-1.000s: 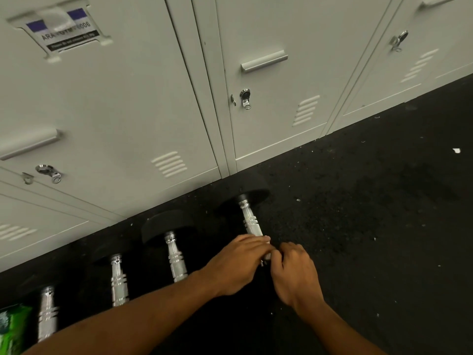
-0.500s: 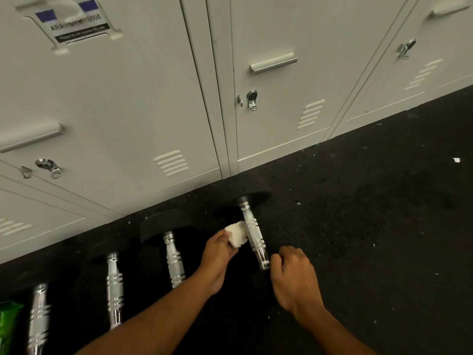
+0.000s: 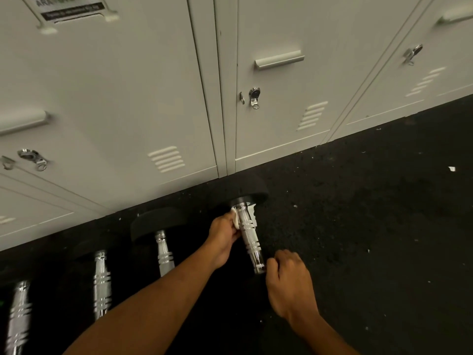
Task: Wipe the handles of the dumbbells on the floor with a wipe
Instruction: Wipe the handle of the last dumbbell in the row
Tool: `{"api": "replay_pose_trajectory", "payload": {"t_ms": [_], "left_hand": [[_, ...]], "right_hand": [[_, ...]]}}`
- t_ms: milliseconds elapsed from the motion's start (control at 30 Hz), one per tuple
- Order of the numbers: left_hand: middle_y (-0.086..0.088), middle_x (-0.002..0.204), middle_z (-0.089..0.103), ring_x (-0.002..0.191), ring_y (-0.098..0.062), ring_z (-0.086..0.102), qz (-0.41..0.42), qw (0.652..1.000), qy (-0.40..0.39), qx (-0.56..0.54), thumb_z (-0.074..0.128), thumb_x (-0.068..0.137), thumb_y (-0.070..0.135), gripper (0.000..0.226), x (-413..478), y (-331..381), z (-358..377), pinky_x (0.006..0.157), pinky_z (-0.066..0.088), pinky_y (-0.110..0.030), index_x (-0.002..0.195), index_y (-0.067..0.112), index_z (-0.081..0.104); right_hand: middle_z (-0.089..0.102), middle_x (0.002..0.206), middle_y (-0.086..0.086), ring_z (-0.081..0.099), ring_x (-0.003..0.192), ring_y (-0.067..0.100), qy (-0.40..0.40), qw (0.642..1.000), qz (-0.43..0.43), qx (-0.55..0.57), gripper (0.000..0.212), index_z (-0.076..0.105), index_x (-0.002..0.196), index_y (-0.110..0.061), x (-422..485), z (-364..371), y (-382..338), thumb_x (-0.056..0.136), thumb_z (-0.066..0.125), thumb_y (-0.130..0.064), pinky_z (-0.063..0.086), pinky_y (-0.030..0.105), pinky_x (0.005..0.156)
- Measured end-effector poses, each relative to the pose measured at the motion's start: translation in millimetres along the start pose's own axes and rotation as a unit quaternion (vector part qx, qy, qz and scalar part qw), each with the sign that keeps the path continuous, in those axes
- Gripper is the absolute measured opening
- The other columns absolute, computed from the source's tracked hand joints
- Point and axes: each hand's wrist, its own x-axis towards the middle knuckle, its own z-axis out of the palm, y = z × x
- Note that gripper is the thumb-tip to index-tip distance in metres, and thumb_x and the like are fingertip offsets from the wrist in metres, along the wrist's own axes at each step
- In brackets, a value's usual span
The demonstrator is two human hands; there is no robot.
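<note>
Holds a white wipe (image 3: 235,221) in the left hand (image 3: 224,237), fingers curled round it, pressing it to the far part of the rightmost handle (image 3: 249,235). Wraps the wipe behind the chrome, so only a small fold shows on the left and a ragged edge on the right, just below the far head (image 3: 253,192).

Sets the right hand (image 3: 289,285) at the near end of the same handle, knuckles up, fingers curled. Cannot tell whether gripping or only touching: fingertips hidden under the hand. Cannot make out the near head either, lost in the dark between the forearms.

Lies on the black floor (image 3: 358,226), far head close to the base of the grey lockers (image 3: 128,98).

To the left, three more:
- second handle (image 3: 163,252), with a plain far head, near end hidden behind the left forearm
- third handle (image 3: 102,283), heads swallowed by shadow
- fourth handle (image 3: 19,316), blurred and cut off at the bottom edge

At top left, on a locker door, a label (image 3: 71,11), cut off by the frame, print too blurred to read.
</note>
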Motion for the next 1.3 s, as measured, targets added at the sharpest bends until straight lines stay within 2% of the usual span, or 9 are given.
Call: {"api": "replay_pose_trajectory", "payload": {"t_ms": [100, 267, 367, 500, 700, 900, 1067, 1200, 1300], "left_hand": [[-0.005, 0.100, 0.075, 0.098, -0.019, 0.068, -0.010, 0.999, -0.013, 0.041, 0.037, 0.104, 0.030, 0.035, -10.4, -11.0, 0.3, 0.080, 0.049, -0.030, 0.104, 0.015, 0.068], [-0.003, 0.107, 0.074, 0.104, -0.018, 0.068, -0.018, 0.993, -0.048, 0.103, 0.036, 0.104, 0.027, 0.035, -23.8, -35.7, -11.0, 0.094, 0.049, -0.032, 0.112, 0.017, 0.068], [-0.001, 0.102, 0.075, 0.102, -0.017, 0.068, -0.024, 0.979, -0.058, 0.192, 0.039, 0.102, 0.027, 0.034, -31.0, -50.5, -18.7, 0.097, 0.048, -0.034, 0.103, 0.019, 0.073], [-0.002, 0.097, 0.076, 0.093, -0.013, 0.070, -0.044, 0.972, -0.081, 0.216, 0.041, 0.101, 0.019, 0.034, -35.2, -54.9, -24.9, 0.082, 0.050, -0.024, 0.098, 0.017, 0.075], [0.001, 0.073, 0.073, 0.062, -0.003, 0.066, -0.042, 0.975, -0.078, 0.205, 0.036, 0.099, 0.010, 0.036, -27.1, -46.4, -19.3, 0.056, 0.046, -0.013, 0.085, 0.013, 0.070], [-0.008, 0.079, 0.073, 0.073, -0.017, 0.068, -0.034, 0.992, -0.039, 0.115, 0.032, 0.098, 0.007, 0.037, -15.3, -25.9, -7.2, 0.066, 0.051, -0.026, 0.101, 0.002, 0.068], [-0.012, 0.090, 0.072, 0.083, -0.020, 0.067, -0.019, 0.997, -0.015, 0.073, 0.033, 0.101, 0.011, 0.033, -2.7, -12.4, -3.1, 0.079, 0.052, -0.032, 0.101, 0.004, 0.066], [-0.011, 0.087, 0.069, 0.075, -0.018, 0.063, 0.003, 0.998, 0.016, 0.053, 0.034, 0.102, 0.011, 0.032, 10.2, 0.4, -0.5, 0.073, 0.050, -0.031, 0.094, 0.006, 0.065], [-0.014, 0.103, 0.071, 0.092, -0.023, 0.067, 0.003, 0.997, 0.021, 0.079, 0.036, 0.102, 0.017, 0.032, 11.8, -0.8, -0.7, 0.086, 0.052, -0.036, 0.105, 0.005, 0.066]], "right_hand": [[0.051, 0.075, -0.005, 0.047, 0.075, 0.007, 0.004, 1.000, 0.000, -0.003, 0.028, 0.050, 0.070, -0.024, -0.3, 1.5, 0.7, 0.092, 0.036, -0.032, 0.044, 0.030, 0.074], [0.052, 0.074, -0.005, 0.048, 0.075, 0.008, 0.007, 1.000, 0.002, 0.001, 0.027, 0.052, 0.070, -0.023, 0.0, 2.8, 0.8, 0.092, 0.037, -0.030, 0.046, 0.032, 0.075], [0.052, 0.075, -0.005, 0.048, 0.074, 0.008, 0.012, 1.000, 0.002, -0.002, 0.025, 0.052, 0.071, -0.023, 0.6, 4.0, 1.0, 0.091, 0.038, -0.030, 0.045, 0.031, 0.074], [0.051, 0.073, -0.004, 0.047, 0.073, 0.010, 0.020, 1.000, 0.003, -0.007, 0.025, 0.050, 0.069, -0.023, -0.6, 4.4, 0.0, 0.091, 0.040, -0.028, 0.043, 0.030, 0.071], [0.051, 0.074, -0.005, 0.047, 0.074, 0.007, 0.013, 1.000, 0.002, -0.004, 0.026, 0.050, 0.070, -0.024, -0.8, 1.9, -0.3, 0.092, 0.038, -0.030, 0.044, 0.029, 0.072], [0.051, 0.074, -0.006, 0.046, 0.075, 0.008, 0.012, 1.000, 0.003, -0.007, 0.027, 0.051, 0.070, -0.023, 0.0, 3.0, 1.1, 0.092, 0.037, -0.031, 0.044, 0.030, 0.073], [0.049, 0.073, -0.006, 0.045, 0.074, 0.007, 0.010, 1.000, -0.002, -0.008, 0.027, 0.048, 0.069, -0.024, -0.3, 2.0, 1.2, 0.092, 0.036, -0.031, 0.040, 0.028, 0.070], [0.049, 0.074, -0.006, 0.045, 0.073, 0.007, 0.010, 1.000, -0.006, -0.013, 0.028, 0.049, 0.070, -0.024, -0.6, 2.7, 0.7, 0.093, 0.036, -0.032, 0.040, 0.027, 0.070], [0.050, 0.075, -0.005, 0.045, 0.074, 0.007, 0.008, 1.000, -0.004, -0.007, 0.028, 0.050, 0.071, -0.023, -0.2, 2.6, 0.8, 0.093, 0.035, -0.032, 0.042, 0.029, 0.072]]}}
